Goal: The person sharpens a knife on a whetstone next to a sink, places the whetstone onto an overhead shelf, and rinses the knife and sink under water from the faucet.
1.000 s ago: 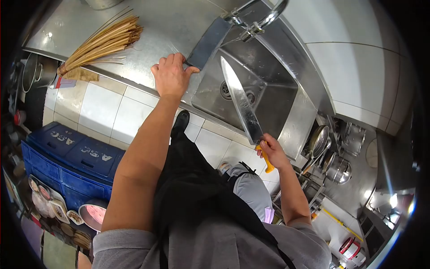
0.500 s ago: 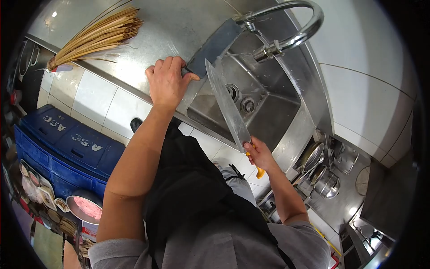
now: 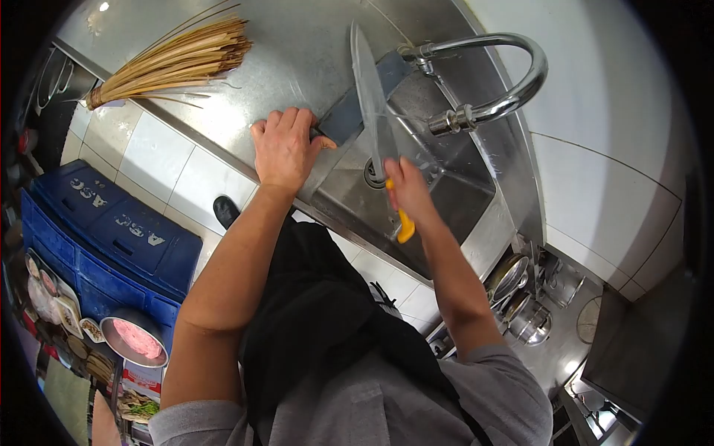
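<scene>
A dark grey flat block (image 3: 343, 119), like a sharpening stone, reaches from the counter over the corner of the sink (image 3: 465, 195). My left hand (image 3: 286, 145) grips its near end, thumb and fingers around it. In my right hand (image 3: 405, 189) is the yellow handle of a large knife (image 3: 372, 97). The blade lies across the block, its tip pointing up past the far side over the counter. Whether the whole edge touches the block cannot be made out.
A curved faucet (image 3: 532, 74) arches over the sink's right side. A stick broom (image 3: 175, 63) lies on the steel counter (image 3: 290, 44). Blue bins (image 3: 111, 215) and a bowl of pink food (image 3: 136, 338) stand lower left; pots (image 3: 529, 320) are lower right.
My right hand has moved up and left with the knife, bringing the blade from over the sink across the block. My left hand stays on the block. The view has shifted.
</scene>
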{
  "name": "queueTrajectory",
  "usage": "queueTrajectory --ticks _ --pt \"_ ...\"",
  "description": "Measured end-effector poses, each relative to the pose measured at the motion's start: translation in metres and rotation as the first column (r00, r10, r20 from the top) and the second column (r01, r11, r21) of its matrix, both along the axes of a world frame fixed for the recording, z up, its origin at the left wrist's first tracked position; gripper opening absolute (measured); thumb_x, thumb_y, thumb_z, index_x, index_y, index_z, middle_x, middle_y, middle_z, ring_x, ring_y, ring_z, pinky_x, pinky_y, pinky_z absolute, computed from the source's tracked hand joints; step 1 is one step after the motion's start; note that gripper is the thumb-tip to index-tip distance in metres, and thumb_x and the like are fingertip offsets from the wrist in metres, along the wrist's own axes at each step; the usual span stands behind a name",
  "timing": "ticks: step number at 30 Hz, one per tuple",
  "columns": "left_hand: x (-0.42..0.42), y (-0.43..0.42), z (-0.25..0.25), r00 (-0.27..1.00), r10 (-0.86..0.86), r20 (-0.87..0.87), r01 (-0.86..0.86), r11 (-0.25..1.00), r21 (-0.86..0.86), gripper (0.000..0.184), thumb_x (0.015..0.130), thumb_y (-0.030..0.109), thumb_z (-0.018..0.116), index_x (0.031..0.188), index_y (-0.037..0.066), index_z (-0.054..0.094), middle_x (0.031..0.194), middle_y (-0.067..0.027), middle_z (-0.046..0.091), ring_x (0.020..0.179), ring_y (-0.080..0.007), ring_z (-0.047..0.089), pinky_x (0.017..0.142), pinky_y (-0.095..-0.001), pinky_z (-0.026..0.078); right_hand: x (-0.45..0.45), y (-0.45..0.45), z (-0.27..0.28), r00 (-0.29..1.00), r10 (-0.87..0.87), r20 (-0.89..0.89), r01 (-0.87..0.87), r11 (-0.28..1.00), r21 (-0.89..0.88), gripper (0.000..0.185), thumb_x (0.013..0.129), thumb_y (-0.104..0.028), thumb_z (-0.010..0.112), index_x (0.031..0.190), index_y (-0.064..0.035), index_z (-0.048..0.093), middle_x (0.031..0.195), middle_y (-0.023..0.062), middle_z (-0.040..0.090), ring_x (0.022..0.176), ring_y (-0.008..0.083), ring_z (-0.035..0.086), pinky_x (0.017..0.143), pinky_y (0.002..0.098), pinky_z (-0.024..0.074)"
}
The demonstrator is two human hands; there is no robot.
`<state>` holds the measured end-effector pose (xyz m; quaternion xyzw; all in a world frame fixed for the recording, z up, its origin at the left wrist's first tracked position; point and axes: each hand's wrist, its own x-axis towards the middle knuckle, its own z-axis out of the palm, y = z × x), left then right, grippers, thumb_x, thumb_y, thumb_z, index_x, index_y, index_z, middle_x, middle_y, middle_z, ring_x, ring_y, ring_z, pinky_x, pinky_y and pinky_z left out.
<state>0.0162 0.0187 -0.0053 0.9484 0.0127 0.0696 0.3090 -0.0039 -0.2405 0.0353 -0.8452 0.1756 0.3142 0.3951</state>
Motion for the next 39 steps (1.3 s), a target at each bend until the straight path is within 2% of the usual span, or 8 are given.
queueTrajectory --ticks 5,10,17,20,21,23,27,39 --pt "0.000 0.000 0.001 1.000 0.005 0.010 -0.005 1.000 0.023 0.045 0.069 0.045 0.085 0.099 0.017 0.066 0.094 0.0027 0.064 0.097 -0.0220 0.060 0.091 -0.0427 0.039 0.100 0.020 -0.023 0.986 0.011 0.167 -0.001 0.998 -0.061 0.039 0.106 -0.042 0.056 0.094 -0.0056 0.056 0.063 0.0031 0.052 0.045 0.0113 0.049 0.042 0.0301 0.0398" --pt "-0.002 0.000 0.004 0.998 0.023 0.051 -0.023 1.000 -0.011 0.045 0.069 0.047 0.084 0.095 0.015 0.068 0.092 0.0005 0.067 0.095 -0.0251 0.061 0.090 -0.0445 0.039 0.111 0.023 -0.007 0.674 0.540 0.504 -0.133 0.760 -0.636 0.037 0.105 -0.045 0.056 0.114 -0.0099 0.059 0.081 0.0179 0.070 0.075 0.0408 0.070 0.065 0.0504 0.0530" --pt "-0.007 0.019 0.025 0.996 -0.084 -0.044 0.077 0.987 -0.139 0.050 0.075 0.041 0.087 0.111 0.011 0.068 0.107 -0.0056 0.071 0.105 -0.0256 0.063 0.095 -0.0447 0.041 -0.002 0.064 0.079 0.782 0.404 0.475 -0.085 0.824 -0.560 0.050 0.103 -0.035 0.059 0.151 -0.0340 0.048 0.112 0.0213 0.066 0.105 0.0442 0.066 0.083 0.0539 0.0519" --pt "-0.005 0.029 0.010 0.973 -0.135 -0.188 -0.122 0.392 -0.912 0.067 0.097 0.026 0.073 0.151 0.000 0.043 0.147 -0.0189 0.055 0.136 -0.0306 0.053 0.112 -0.0482 0.045 -0.050 0.075 0.076 0.840 0.369 0.397 -0.096 0.822 -0.561 0.061 0.101 -0.030 0.062 0.157 -0.0436 0.041 0.110 0.0161 0.061 0.101 0.0388 0.066 0.081 0.0502 0.0527" --pt "-0.009 0.033 0.029 0.975 -0.145 -0.168 -0.096 0.405 -0.909 0.067 0.097 0.026 0.073 0.151 0.000 0.043 0.147 -0.0189 0.055 0.136 -0.0306 0.053 0.112 -0.0482 0.045 -0.066 0.079 0.074 0.835 0.354 0.421 -0.073 0.830 -0.553 0.061 0.101 -0.030 0.062 0.157 -0.0436 0.041 0.110 0.0161 0.061 0.101 0.0388 0.066 0.081 0.0502 0.0527" --pt "-0.021 0.040 0.066 0.944 -0.171 -0.283 -0.290 -0.017 -0.957 0.070 0.104 0.027 0.065 0.159 0.003 0.030 0.156 -0.0153 0.045 0.134 -0.0271 0.052 0.111 -0.0505 0.045 -0.091 0.088 0.068 0.824 0.306 0.476 -0.017 0.854 -0.519 0.061 0.099 -0.027 0.067 0.154 -0.0444 0.046 0.103 0.0113 0.057 0.094 0.0322 0.064 0.079 0.0454 0.0528" --pt "-0.028 0.037 0.104 0.927 -0.260 -0.271 -0.338 -0.261 -0.904 0.059 0.110 0.021 0.051 0.161 0.006 0.026 0.158 -0.0143 0.043 0.135 -0.0286 0.052 0.109 -0.0530 0.048 -0.127 0.099 0.077 0.807 0.238 0.541 0.084 0.860 -0.504 0.063 0.095 -0.026 0.072 0.151 -0.0443 0.051 0.102 0.0093 0.057 0.091 0.0288 0.062 0.078 0.0424 0.0524" --pt "-0.048 0.022 0.131 0.856 -0.515 -0.029 -0.169 -0.227 -0.959 0.050 0.111 0.017 0.046 0.159 0.012 0.031 0.162 -0.0106 0.043 0.139 -0.0301 0.053 0.098 -0.0512 0.058 -0.179 0.072 0.080 0.728 0.170 0.665 0.208 0.868 -0.450 0.063 0.090 -0.024 0.077 0.146 -0.0458 0.058 0.105 0.0071 0.056 0.094 0.0266 0.061 0.079 0.0403 0.0520"
